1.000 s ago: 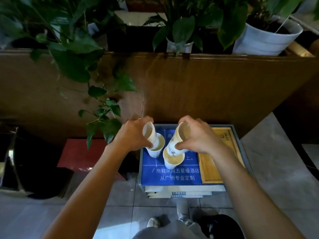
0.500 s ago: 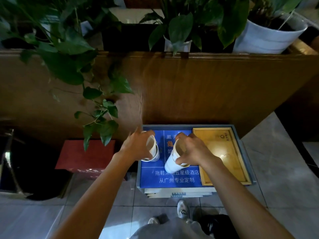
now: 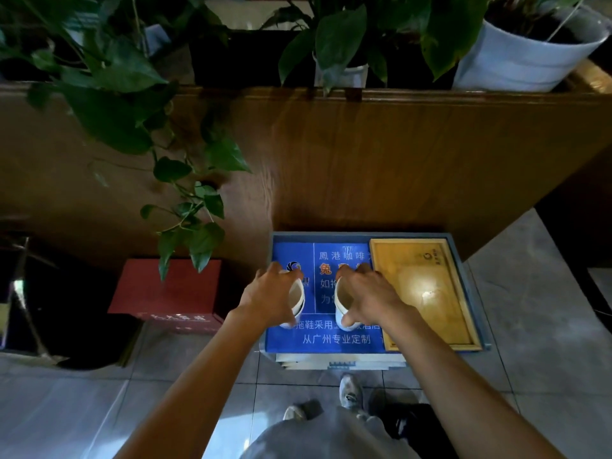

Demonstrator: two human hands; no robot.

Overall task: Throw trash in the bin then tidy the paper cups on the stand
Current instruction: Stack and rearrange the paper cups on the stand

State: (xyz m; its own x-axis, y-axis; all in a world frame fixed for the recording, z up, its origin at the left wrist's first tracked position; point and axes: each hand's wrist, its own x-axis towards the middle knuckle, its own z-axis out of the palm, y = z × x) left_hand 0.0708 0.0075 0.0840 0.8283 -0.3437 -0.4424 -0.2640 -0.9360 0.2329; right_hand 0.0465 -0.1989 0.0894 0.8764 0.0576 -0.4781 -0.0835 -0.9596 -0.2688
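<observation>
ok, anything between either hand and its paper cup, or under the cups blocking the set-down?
Nothing visible. The left hand is wrapped around the left cup and the right hand around the right cup. Both cups sit low over the blue printed sheet on the stand; whether their bases touch it is hidden.

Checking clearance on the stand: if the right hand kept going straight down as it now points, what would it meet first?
Probably the blue printed sheet under the paper cup that the right hand grips; depth is unclear.
</observation>
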